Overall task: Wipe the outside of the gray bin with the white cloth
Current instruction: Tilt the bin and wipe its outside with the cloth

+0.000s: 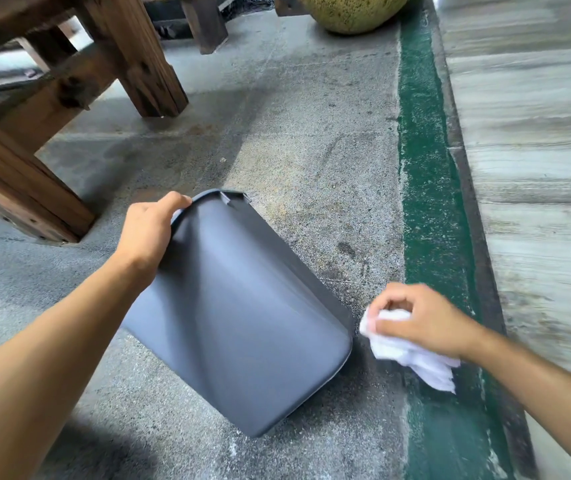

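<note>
The gray bin (239,313) is tipped over above the concrete floor, its rim pointing away from me and its rounded base toward me. My left hand (147,230) grips the bin's rim at its far left corner. My right hand (422,320) holds the crumpled white cloth (412,358) just to the right of the bin's lower right edge, a small gap apart from it. The bin's inside and its far side are hidden.
Heavy wooden table legs (138,60) stand at the upper left. A green painted strip (429,209) runs along the floor on the right, beside a raised pale stone ledge (533,168). A large yellow-green pot (353,12) sits at the top.
</note>
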`<state>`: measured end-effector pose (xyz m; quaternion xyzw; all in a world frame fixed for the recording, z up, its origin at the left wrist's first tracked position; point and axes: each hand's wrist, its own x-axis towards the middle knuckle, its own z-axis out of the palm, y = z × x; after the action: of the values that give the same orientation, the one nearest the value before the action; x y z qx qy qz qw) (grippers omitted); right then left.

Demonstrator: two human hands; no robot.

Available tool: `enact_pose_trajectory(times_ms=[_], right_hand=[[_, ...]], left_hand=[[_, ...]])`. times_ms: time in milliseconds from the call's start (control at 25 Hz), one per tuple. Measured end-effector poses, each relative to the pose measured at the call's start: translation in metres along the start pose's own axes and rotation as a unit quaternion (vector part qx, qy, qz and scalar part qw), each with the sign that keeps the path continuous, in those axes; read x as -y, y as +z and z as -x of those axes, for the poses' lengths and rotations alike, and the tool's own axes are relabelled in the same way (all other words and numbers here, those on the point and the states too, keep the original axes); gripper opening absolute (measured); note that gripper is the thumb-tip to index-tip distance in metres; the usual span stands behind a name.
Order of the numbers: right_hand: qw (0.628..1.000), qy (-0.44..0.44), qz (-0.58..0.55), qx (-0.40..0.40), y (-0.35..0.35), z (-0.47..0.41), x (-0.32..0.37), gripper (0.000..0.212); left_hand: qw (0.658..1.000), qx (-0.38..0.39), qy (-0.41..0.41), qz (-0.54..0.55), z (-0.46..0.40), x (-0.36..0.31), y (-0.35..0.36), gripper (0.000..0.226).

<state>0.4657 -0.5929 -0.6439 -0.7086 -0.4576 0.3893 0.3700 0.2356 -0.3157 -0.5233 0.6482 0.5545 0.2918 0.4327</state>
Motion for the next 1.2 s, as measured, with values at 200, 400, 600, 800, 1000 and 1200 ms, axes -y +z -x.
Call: enact_pose_trajectory(times_ms=[200,400,600,800,1000,1200], right_hand=[[0.979,-0.004,-0.184,-0.09,0.001,-0.04,0.039,0.01],[0.98,-0.112,-0.144,-0.077,0.037,-0.092,0.101,0.014],[0.973,-0.165,-0.126,-0.103,0.046,-0.139,0.15,0.007],[0.984,-0.103,-0.13,-0.06,0.056,-0.106,0.086,0.011],[0.992,-0.02,-0.121,-0.019,0.059,-0.028,0.005,0.017],[0.996,0.082,-0.03,0.003,0.079,0.031,-0.055,0.012]], left_hand=[[1.0,-0.022,0.005,0.007,0.001,0.002,-0.003,0.022],[1.0,0.0,0.016,0.003,0.003,-0.001,0.0,0.021],[0.998,0.056,0.031,0.012,0.005,-0.003,0.005,0.029],[0.999,0.036,0.017,0.007,0.001,0.004,-0.002,0.028],[0.999,0.044,0.002,-0.002,-0.004,0.006,0.0,0.036],[0.999,0.037,-0.002,-0.007,-0.004,0.007,-0.001,0.034]])
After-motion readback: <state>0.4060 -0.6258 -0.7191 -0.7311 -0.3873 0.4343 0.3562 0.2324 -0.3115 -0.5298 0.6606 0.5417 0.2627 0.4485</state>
